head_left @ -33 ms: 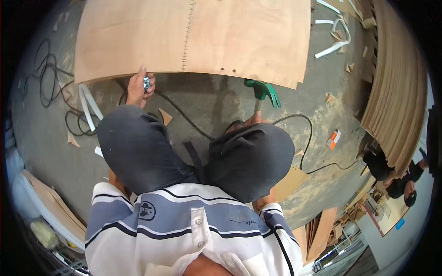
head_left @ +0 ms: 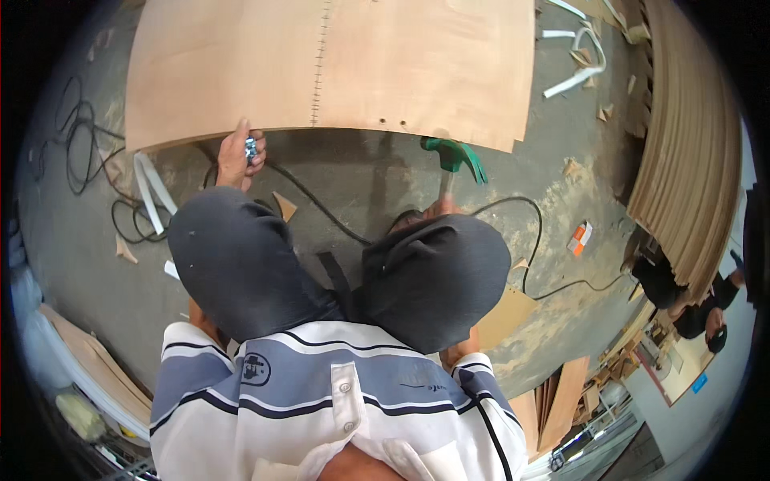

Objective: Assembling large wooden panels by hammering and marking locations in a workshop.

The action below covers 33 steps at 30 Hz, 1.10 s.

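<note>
White strips [head_left: 571, 83], black cable [head_left: 322, 206] and an orange-and-white box [head_left: 579, 238] lie on the floor [head_left: 573, 325].

The left hand [head_left: 233, 160] reaches out at 10 o'clock, beyond the left knee [head_left: 245, 260], its fingers [head_left: 257, 161] curled in and its thumb [head_left: 243, 127] stretched toward 12 o'clock. The left arm [head_left: 202, 320] shows bare at 8 o'clock, then disappears beneath the knee. The right hand [head_left: 439, 208], at 2 o'clock and nearer the centre, is mostly hidden behind the right knee [head_left: 437, 276]; the right arm [head_left: 461, 345] shows at 5 o'clock.
</note>
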Each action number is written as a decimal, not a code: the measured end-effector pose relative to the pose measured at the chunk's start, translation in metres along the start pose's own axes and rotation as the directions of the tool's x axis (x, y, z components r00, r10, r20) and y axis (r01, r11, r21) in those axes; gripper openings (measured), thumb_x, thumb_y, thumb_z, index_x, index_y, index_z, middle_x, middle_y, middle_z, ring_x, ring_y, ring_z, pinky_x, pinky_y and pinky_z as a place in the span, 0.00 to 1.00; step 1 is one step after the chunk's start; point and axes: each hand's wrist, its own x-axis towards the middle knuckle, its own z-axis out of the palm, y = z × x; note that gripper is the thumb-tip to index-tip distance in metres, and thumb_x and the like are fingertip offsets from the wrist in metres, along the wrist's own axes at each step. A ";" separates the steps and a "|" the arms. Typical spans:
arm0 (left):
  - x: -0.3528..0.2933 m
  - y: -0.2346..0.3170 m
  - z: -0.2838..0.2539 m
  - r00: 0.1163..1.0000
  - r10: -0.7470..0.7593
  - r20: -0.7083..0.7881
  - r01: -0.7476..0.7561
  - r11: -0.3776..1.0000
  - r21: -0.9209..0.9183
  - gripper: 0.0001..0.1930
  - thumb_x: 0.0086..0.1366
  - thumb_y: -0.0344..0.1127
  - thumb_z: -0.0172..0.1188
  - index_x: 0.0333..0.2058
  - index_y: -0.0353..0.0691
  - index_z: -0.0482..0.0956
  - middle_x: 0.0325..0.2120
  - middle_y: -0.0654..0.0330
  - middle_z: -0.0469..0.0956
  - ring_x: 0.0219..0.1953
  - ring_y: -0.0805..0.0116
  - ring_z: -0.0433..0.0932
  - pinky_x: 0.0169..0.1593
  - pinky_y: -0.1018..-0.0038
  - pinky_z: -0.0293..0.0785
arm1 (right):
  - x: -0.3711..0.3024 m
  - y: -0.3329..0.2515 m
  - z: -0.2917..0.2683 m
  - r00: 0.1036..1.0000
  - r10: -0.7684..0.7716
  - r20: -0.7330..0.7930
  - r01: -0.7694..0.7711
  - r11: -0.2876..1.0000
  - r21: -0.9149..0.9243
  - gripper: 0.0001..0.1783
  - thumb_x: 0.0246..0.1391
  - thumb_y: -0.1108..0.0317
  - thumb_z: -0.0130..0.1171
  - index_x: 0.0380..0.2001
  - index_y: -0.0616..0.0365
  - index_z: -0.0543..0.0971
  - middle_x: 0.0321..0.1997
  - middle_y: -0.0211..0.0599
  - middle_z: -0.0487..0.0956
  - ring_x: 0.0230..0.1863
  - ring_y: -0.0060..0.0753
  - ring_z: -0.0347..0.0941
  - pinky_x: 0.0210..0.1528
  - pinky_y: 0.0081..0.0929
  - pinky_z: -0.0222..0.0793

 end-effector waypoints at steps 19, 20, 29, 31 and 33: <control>-0.001 0.048 0.061 0.902 -0.184 0.390 0.114 0.974 0.197 0.15 0.69 0.45 0.46 0.30 0.40 0.71 0.21 0.65 0.70 0.16 0.81 0.66 0.13 0.86 0.54 | 0.016 -0.031 -0.046 0.997 -0.016 -0.079 0.021 0.998 0.060 0.32 0.63 0.43 0.44 0.11 0.55 0.67 0.11 0.25 0.63 0.15 0.19 0.54 0.17 0.27 0.49; 0.005 0.058 0.074 0.903 -0.179 0.390 0.107 0.974 0.200 0.15 0.69 0.45 0.46 0.30 0.40 0.71 0.21 0.65 0.70 0.16 0.81 0.66 0.13 0.86 0.54 | 0.018 -0.030 -0.051 0.991 -0.119 -0.058 0.122 0.991 0.050 0.32 0.63 0.43 0.44 0.11 0.55 0.67 0.11 0.25 0.63 0.15 0.18 0.54 0.17 0.26 0.49; 0.047 0.059 0.153 0.900 -0.131 0.417 0.049 0.978 0.201 0.14 0.64 0.38 0.57 0.43 0.35 0.73 0.28 0.62 0.74 0.23 0.78 0.70 0.18 0.86 0.64 | 0.043 -0.007 -0.029 0.978 -0.200 -0.065 0.201 0.980 0.007 0.37 0.59 0.39 0.43 0.10 0.62 0.71 0.09 0.34 0.67 0.15 0.26 0.62 0.19 0.31 0.57; 0.051 0.058 0.157 0.908 -0.142 0.394 0.060 0.975 0.212 0.13 0.64 0.38 0.58 0.42 0.35 0.73 0.27 0.62 0.73 0.22 0.78 0.70 0.18 0.86 0.62 | 0.038 -0.003 -0.027 0.969 -0.231 -0.083 0.232 0.973 0.004 0.38 0.58 0.38 0.44 0.10 0.61 0.71 0.10 0.34 0.67 0.15 0.25 0.62 0.19 0.30 0.57; 0.061 0.052 0.163 0.913 -0.172 0.369 0.091 0.970 0.227 0.11 0.63 0.39 0.59 0.38 0.38 0.74 0.26 0.63 0.73 0.21 0.79 0.69 0.15 0.85 0.60 | 0.052 0.023 -0.023 0.974 -0.213 -0.081 0.222 0.968 0.121 0.37 0.59 0.38 0.43 0.10 0.61 0.70 0.10 0.32 0.66 0.15 0.24 0.61 0.19 0.29 0.56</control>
